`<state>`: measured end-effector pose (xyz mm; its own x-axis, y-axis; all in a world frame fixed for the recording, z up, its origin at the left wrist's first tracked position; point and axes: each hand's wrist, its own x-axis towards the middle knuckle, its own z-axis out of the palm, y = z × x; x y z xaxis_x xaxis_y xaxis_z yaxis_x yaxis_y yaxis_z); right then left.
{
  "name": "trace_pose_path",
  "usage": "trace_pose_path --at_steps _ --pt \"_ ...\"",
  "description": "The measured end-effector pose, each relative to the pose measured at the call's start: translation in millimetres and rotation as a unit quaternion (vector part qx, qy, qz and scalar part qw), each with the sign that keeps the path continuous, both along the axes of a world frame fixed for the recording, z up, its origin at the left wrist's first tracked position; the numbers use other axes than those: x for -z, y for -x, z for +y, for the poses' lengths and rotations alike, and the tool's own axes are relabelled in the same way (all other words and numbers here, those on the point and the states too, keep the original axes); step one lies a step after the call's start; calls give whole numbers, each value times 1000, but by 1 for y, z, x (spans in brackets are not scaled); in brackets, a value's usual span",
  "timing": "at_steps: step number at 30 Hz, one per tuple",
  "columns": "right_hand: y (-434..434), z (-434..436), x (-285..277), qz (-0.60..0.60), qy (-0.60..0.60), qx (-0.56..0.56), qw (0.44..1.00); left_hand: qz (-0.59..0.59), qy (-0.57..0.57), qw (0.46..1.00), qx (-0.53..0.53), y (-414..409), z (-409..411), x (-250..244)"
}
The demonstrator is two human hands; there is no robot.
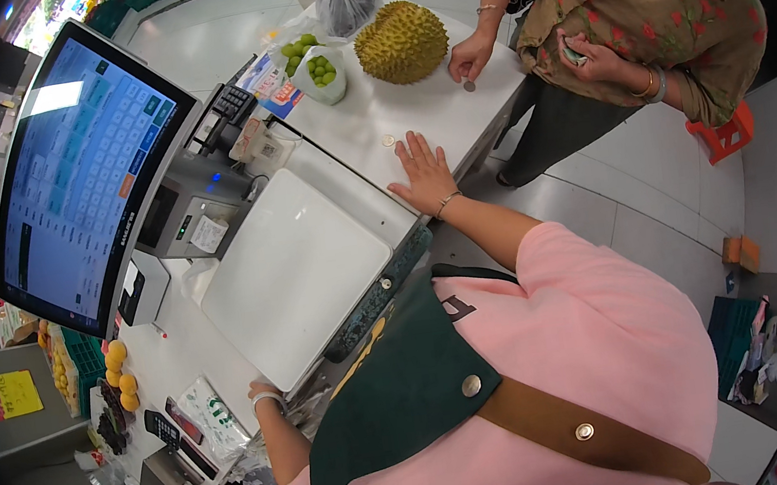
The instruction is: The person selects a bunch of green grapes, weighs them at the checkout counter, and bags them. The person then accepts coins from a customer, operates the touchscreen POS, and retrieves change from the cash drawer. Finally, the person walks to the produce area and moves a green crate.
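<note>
My right hand (426,173) lies palm down on the white counter (344,130), fingers spread, with a coin (387,140) just beyond its fingertips. At the near left corner of the white scale plate (297,276) is my left hand (264,388); its fingers are partly hidden, so any grip is unclear. Across the counter, another person's hand (471,56) touches a second coin (469,86), and their other hand (589,60) holds what look like folded banknotes. A durian (401,42) sits beside bagged green fruit (322,72) and a tied plastic bag with dark contents (346,4).
A touchscreen monitor (87,186) stands at the left, near a keypad (230,105) and a printer-like device (190,213). Yellow-orange fruits (120,373), a calculator (162,428), a phone (184,420) and a plastic-wrapped packet (211,419) lie lower left. An orange stool (731,132) stands behind the other person.
</note>
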<state>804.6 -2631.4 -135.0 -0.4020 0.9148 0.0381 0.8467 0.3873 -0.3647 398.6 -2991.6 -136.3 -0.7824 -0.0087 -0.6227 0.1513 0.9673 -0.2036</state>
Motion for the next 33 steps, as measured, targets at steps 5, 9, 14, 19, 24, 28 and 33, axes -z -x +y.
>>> trace_pose_path --at_steps 5,9,14,19,24,28,33 --pt "-16 -17 14 -24 -17 22 999 1 -6 1000 -7 1 -3 2" --pt "-19 -17 12 -54 1 16 998 1 -10 1000 -5 4 -1 6" --pt "-18 -22 19 2 -24 32 999 1 -12 1000 -4 6 -3 9" --pt "-14 -23 15 -16 -21 49 998 3 -14 1000 -1 8 -3 8" --pt "-15 -22 14 -7 -10 39 999 5 -18 1000 -1 7 -2 9" --pt "-17 -22 17 2 -15 38 999 8 -25 1000 -1 7 -2 8" --pt "-18 -21 14 7 -2 33 999 9 -32 999 -6 8 -2 8"
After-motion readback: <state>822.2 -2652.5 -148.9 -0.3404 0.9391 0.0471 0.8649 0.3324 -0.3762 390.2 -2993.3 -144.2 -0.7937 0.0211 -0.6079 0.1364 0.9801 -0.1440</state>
